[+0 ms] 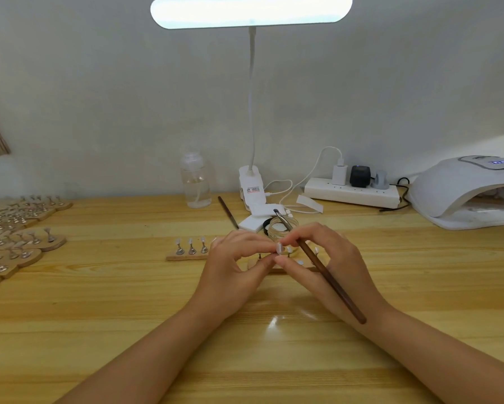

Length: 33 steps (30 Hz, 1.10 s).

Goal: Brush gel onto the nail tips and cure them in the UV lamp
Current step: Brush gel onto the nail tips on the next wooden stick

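My forearms reach in over the wooden tabletop (pixel 99 330), and my two hands meet at its middle. My left hand (pixel 233 266) pinches a small nail tip (pixel 279 248) between thumb and forefinger. My right hand (pixel 326 258) touches the same tip with its fingertips, and a brown-handled brush (pixel 326 272) lies gripped across its fingers, bristle end pointing away from me, handle end over my wrist.

Just beyond my hands is a wooden strip holder (pixel 186 256) with three nail tips on small metal stands; more of it is hidden behind my fingers. A small glass jar (pixel 282 228) sits right behind my knuckles, beside a white pad (pixel 252 223) and a second brush (pixel 228 212) lying flat.

Off to the left lie many more wooden holders (pixel 26 228) with stands. Farther back stand a clear bottle (pixel 195 182), the clip-on desk lamp (pixel 252 11) and a power strip (pixel 352 193). The white UV lamp (pixel 466 193) sits at far right against the wall, its opening facing left.
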Available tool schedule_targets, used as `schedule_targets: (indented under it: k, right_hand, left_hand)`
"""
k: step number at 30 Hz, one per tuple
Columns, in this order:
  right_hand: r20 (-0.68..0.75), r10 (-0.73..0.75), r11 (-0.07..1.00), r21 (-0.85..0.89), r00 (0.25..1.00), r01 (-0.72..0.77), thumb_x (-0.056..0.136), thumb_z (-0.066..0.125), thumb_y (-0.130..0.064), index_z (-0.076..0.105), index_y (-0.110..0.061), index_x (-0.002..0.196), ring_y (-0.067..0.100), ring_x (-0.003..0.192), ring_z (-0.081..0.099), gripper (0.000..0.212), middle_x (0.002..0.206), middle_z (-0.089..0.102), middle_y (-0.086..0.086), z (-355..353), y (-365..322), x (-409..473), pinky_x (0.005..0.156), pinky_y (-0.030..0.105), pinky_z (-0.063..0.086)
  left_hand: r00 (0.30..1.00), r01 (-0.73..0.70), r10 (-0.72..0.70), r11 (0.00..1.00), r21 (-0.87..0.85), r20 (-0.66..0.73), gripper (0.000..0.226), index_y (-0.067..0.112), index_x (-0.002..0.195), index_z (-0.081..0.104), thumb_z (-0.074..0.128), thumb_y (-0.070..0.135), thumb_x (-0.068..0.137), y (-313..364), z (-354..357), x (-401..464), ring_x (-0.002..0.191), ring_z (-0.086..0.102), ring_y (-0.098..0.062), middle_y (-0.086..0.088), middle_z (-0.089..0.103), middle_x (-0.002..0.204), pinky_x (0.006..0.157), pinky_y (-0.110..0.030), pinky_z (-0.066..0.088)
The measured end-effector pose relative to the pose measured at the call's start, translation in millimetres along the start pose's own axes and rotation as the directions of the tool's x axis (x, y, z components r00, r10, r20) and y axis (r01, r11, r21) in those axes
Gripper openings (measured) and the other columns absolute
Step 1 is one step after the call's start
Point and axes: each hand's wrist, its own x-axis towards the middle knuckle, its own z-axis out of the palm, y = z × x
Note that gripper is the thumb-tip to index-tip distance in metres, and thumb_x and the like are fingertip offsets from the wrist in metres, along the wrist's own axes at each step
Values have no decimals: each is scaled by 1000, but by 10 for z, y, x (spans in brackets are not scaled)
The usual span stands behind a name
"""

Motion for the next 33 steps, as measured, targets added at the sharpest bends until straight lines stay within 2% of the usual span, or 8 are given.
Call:
schedule_targets:
  k: [5,9,12,15,20,25,28,33]
  right_hand:
    - [-11,-4,1000,26,1000,5,72,71,-26,63,-20,88,0,84,57,19,85,57,-25,-14,1,-4,79,32,48]
    - [-25,66,993,103,998,-63,74,75,-19,61,-22,88,0,85,58,20,84,62,-15,-41,34,14,79,20,46]
    - [-51,115,990,93,992,-110,74,75,-15,58,-25,87,1,86,57,23,84,63,-11,-113,122,49,78,8,41]
    - [-10,158,987,43,987,-158,74,74,-13,55,-30,85,-2,90,55,27,83,62,-13,-181,233,67,78,1,35]
    - [131,191,981,2,973,-193,77,72,-16,61,-21,87,-1,87,57,16,84,64,-9,-196,344,52,78,1,35]
    - [187,202,979,-4,961,-205,77,71,-21,62,-20,88,2,89,58,15,86,64,-10,-183,353,52,86,20,43]
    - [211,211,977,-13,954,-213,77,71,-22,62,-22,88,1,90,57,15,85,64,-11,-174,350,61,86,19,42]
    - [215,233,971,-5,948,-238,76,71,-24,60,-26,89,-5,88,56,17,85,64,-13,-179,361,56,79,4,36]
  left_hand:
    - [1000,-20,19,999,47,22,18,29,89,70,69,26,72,31,1,9,89,58,-2,19,66,84,86,-53,40]
    - [999,21,-24,997,75,35,27,42,94,62,63,44,67,47,-10,6,98,54,2,21,63,94,93,-48,40]
    - [997,59,-65,990,125,47,41,48,104,49,68,41,68,6,-16,6,107,48,6,25,55,105,96,-24,36]
    - [987,134,-147,976,173,65,56,46,111,41,75,28,70,-65,-10,7,106,44,9,26,49,109,86,-3,31]
    - [957,242,-264,955,173,118,61,31,127,40,72,22,75,-152,12,7,109,48,0,19,53,108,89,-18,35]
    - [945,273,-299,943,188,129,59,30,129,40,69,19,79,-178,10,10,105,52,-6,14,57,101,93,-25,40]
    - [941,286,-310,942,173,136,57,31,127,41,68,18,79,-177,10,8,96,55,-1,15,58,94,85,-16,41]
    - [940,293,-314,943,158,134,57,29,128,40,68,17,80,-186,19,9,93,54,4,16,60,89,77,-6,37]
